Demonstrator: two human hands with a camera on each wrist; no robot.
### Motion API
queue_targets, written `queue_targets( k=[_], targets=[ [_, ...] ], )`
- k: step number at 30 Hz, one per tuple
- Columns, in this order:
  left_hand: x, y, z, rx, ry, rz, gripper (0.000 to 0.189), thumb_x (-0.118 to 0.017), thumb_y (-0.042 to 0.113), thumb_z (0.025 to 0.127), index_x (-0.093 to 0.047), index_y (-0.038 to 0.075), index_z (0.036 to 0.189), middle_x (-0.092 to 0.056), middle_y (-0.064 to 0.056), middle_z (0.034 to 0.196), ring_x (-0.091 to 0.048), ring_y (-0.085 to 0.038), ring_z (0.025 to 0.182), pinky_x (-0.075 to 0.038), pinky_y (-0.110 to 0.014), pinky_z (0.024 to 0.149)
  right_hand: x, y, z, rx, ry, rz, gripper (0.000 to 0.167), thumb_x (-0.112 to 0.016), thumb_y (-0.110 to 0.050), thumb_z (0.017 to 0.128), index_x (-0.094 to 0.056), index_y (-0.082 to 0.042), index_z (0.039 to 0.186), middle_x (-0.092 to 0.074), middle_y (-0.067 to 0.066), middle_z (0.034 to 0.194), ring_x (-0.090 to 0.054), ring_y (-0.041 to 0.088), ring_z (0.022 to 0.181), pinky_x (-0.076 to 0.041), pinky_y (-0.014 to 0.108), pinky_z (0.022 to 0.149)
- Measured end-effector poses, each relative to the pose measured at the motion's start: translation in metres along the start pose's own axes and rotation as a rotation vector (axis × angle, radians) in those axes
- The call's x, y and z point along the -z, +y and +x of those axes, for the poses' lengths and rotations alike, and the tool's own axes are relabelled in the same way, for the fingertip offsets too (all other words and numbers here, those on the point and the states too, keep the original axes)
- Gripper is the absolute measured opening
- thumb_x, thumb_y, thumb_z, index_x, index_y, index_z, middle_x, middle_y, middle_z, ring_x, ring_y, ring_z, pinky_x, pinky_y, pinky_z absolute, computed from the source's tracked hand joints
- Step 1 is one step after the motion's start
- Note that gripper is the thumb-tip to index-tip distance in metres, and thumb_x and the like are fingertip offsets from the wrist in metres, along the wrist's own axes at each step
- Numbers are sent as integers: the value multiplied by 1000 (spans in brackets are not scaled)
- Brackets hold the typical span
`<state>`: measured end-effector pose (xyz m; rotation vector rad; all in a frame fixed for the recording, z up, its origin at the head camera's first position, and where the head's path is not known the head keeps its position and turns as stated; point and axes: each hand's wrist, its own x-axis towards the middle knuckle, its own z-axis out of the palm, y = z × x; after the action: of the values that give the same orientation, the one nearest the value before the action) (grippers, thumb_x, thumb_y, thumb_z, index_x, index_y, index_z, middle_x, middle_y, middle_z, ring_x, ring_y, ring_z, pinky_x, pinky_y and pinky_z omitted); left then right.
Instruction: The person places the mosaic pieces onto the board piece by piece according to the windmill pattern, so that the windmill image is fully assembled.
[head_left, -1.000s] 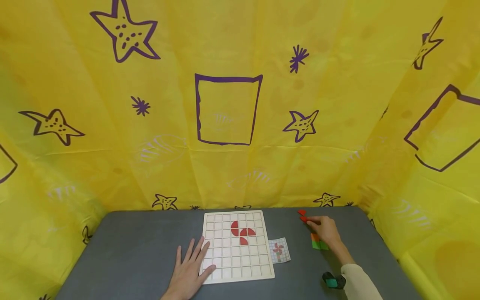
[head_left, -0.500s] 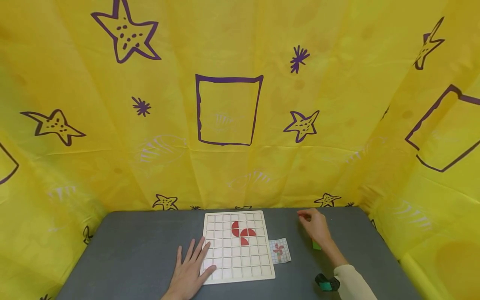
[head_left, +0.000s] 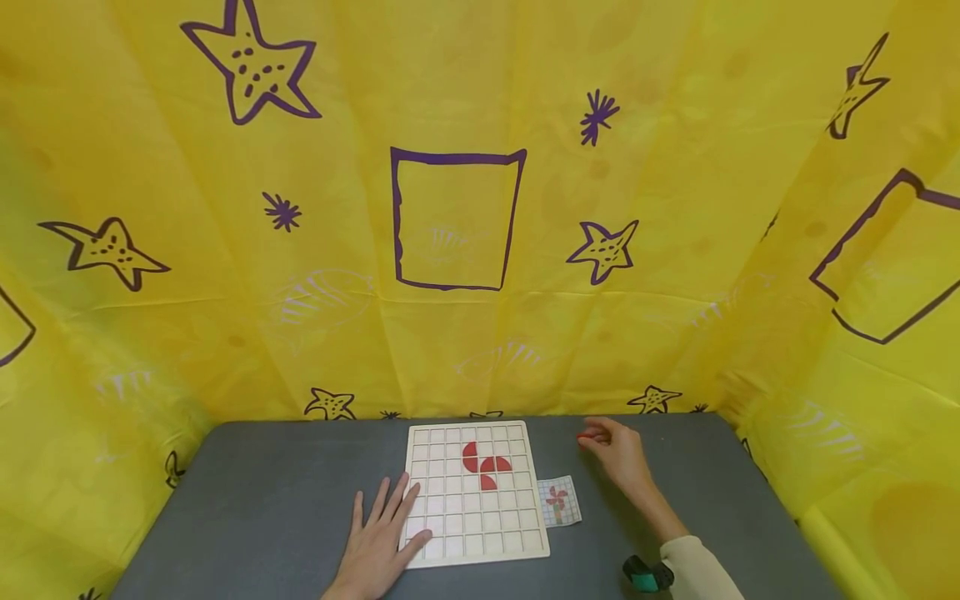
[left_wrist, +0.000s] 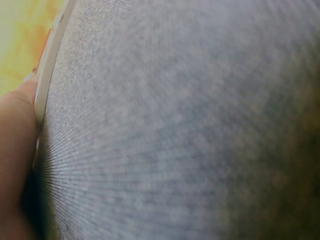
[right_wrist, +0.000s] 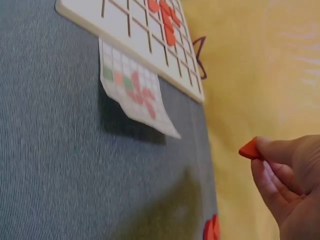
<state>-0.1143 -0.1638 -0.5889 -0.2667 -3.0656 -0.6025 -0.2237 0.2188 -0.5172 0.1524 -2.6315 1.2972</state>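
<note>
In the head view my left hand (head_left: 378, 533) lies flat, fingers spread, with its fingertips and thumb on the left edge of the white gridded board (head_left: 438, 548). Several red rounded pieces (head_left: 503, 464) sit in cells in the board's upper middle. To the right of the board, my right hand (head_left: 622, 454) is raised over the table. Its thumb and fingers pinch a small red pointed piece (right_wrist: 248, 149), plainest in the right wrist view. The left wrist view shows mostly blurred tabletop, with part of the left hand (left_wrist: 17, 135) against the board's side.
A small paper pattern card (head_left: 558, 502) with a red pinwheel lies partly under the board's right edge. More red pieces (right_wrist: 212, 229) lie at the bottom of the right wrist view. A yellow patterned curtain (head_left: 457, 350) rises behind the grey table (head_left: 285, 500).
My right hand has taken up a red piece near the far edge and moved it left toward the board. It now hides the orange and green pieces. My left hand stays put.
</note>
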Motion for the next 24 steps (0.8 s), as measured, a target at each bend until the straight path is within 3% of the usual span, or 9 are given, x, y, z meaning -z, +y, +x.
queue_targets(
  k=[6, 11, 24],
  targets=[
    [1, 0, 1, 1, -10, -2, 79, -41, 71, 92, -37, 21, 153, -23, -2, 162, -17, -38, 148, 3, -66, 113, -11, -7, -8, 0, -52, 13, 22, -80, -5, 79, -75, 3, 98, -74, 6, 81, -71, 17, 73, -56, 23, 65],
    [2, 0, 1, 1, -18, -7, 79, -41, 71, 92, -37, 21, 153, -23, -2, 162, -17, -38, 147, 3, -67, 112, -21, -7, -17, 12, -54, -8, 18, -79, -4, 80, -76, 1, 98, -75, 4, 84, -71, 18, 76, -56, 24, 68],
    [2, 1, 1, -6, -7, -2, 79, -43, 70, 92, -38, 21, 153, -25, -3, 161, -18, -38, 147, 2, -67, 112, -35, -14, -27, -14, -126, 22, 12, -79, -5, 81, -76, -2, 92, -72, -1, 78, -67, 12, 68, -54, 23, 63]
  ],
)
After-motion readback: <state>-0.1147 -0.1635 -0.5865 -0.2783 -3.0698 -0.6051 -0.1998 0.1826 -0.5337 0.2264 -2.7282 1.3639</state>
